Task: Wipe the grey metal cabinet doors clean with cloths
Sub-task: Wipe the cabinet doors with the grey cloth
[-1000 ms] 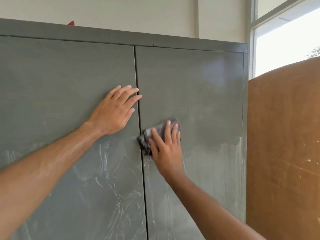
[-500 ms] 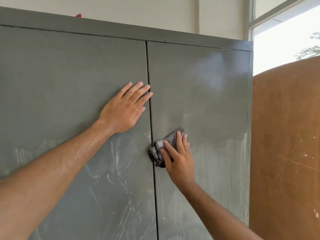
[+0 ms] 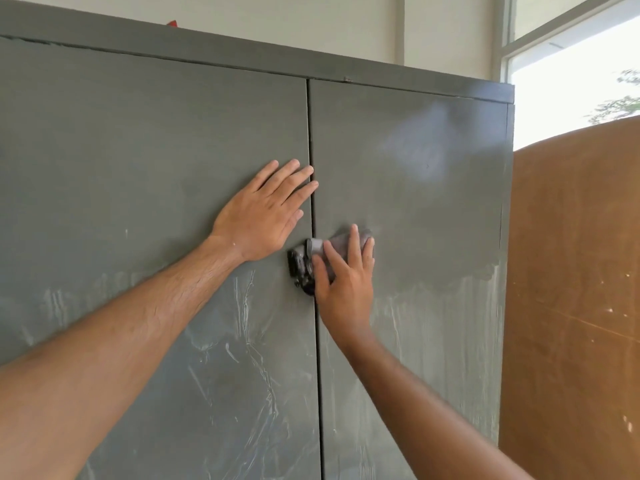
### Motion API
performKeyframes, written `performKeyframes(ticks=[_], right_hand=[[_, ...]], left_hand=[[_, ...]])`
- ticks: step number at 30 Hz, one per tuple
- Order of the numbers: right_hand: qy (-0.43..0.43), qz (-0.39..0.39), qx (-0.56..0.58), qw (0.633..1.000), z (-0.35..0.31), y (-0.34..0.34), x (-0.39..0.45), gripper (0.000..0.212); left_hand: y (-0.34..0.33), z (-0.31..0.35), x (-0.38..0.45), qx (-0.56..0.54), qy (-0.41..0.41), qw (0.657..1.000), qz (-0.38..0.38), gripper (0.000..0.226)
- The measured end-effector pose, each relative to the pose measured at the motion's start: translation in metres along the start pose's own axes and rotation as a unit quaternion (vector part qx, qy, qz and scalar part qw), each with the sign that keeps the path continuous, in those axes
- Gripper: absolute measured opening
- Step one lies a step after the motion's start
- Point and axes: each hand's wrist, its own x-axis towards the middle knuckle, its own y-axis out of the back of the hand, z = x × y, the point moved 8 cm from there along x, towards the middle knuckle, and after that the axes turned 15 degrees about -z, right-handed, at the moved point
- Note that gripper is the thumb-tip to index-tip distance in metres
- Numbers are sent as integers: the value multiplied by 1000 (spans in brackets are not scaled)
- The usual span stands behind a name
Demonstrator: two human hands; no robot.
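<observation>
Two grey cabinet doors (image 3: 408,174), streaked pale lower down, beside a brown board (image 3: 571,306), under a white wall and window (image 3: 571,71). One cloth (image 3: 341,245), pressed flat to the right-hand door under straight fingers of the right hand (image 3: 346,275), just right of the seam. Left hand (image 3: 263,216) splayed flat, grasping nothing, on the left-hand door.

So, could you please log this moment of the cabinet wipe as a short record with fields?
left hand: left hand flat on the left door, fingertips at the centre seam, no cloth
right hand: right hand pressing a grey cloth on the right door beside the seam
latch: dark latch at the seam, partly under the cloth
upper doors: mostly even grey
lower doors: pale streaks and smears remain
beside cabinet: brown board
</observation>
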Motion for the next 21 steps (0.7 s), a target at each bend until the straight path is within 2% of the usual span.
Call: performKeyframes(ticks=[2,5,7,9,13,15,18,21], right_hand=[[-2,29,-22,999,-14,-4,2,22],[106,17,-88,990,-6,-13,-41,23],[144,-7,-104,984,6,-8,-59,21],[138,-11,-82,987,3,2,-35,20],[58,42,-33,997,-17,12,21,21],[75,52,-55,994,-14,4,-2,22],[146,-1,-112,983,1,-4,-55,21],[153,-28,-113,981,-1,7,-35,20]], left_hand=[[0,0,0,-4,-1,1000,0,58],[1,0,-1,-9,2,1000,0,58],[1,1,-1,-11,-1,1000,-1,58],[1,1,-1,-11,2,1000,-4,58],[-2,0,-1,-8,0,1000,-7,58],[-3,0,-1,-14,0,1000,-13,58],[-2,-1,0,-26,-3,999,-22,58],[-3,-1,-1,-35,-2,999,-32,58]])
